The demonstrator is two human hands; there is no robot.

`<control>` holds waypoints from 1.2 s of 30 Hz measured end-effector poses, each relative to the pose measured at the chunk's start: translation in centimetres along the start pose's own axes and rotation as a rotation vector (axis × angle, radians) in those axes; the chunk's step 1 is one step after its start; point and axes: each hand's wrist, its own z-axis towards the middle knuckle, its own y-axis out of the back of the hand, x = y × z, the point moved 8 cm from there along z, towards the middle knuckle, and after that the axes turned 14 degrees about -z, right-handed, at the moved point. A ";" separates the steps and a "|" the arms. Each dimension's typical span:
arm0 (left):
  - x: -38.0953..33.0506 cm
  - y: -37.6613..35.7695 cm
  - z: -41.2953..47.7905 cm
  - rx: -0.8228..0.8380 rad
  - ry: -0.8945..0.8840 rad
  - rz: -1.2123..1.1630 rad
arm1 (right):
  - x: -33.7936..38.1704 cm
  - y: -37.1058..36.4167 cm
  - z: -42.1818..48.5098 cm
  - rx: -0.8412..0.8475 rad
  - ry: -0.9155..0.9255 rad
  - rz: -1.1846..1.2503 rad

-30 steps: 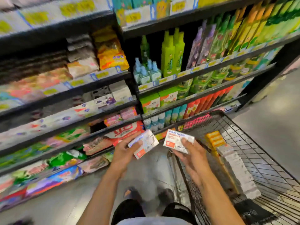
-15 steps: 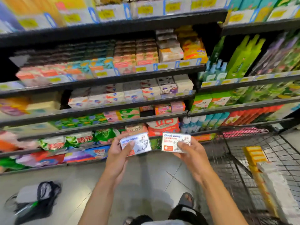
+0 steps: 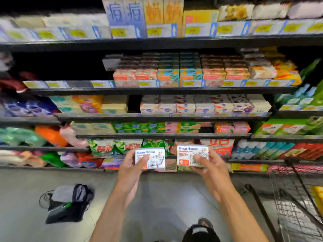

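Now holding up two boxes of goat soap side by side, near, in front of the lower shelves (image 3: 157,136), with a small gap between them. Gripping the left soap box (image 3: 153,158) in the left hand (image 3: 130,170), fingers (image 3: 143,161) curled round its left edge, thumb across the front. Pinching the right soap box (image 3: 188,154) in the right hand (image 3: 212,170) much the same way, curled round its right edge and lower corner. Held upright with both fronts turned this way, level with the bottom shelves but not resting on them.

Probably at the comparing or choosing step: looking over two matching packs before deciding where to put them. Next, likely either swinging right and down toward the cart (image 3: 297,212), or reaching far to set one back on a shelf. Either way calls for a firm hold on thin cardboard and for clearing the cart's rim before letting go.

Counted: two soap boxes, two hands, one cart at near right, one dark bag (image 3: 70,205) on the floor (image 3: 26,198) at near left. Too many blurred packs on the shelves to count.
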 end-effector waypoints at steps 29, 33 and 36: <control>-20.9 3.4 18.5 0.018 -0.206 0.153 | 15.3 -18.8 16.1 0.207 0.198 -0.127; -23.2 4.0 21.1 0.007 -0.252 0.189 | 16.1 -20.2 18.1 0.193 0.203 -0.102; -24.5 4.4 22.5 0.010 -0.262 0.198 | 16.5 -21.2 18.7 0.208 0.224 -0.160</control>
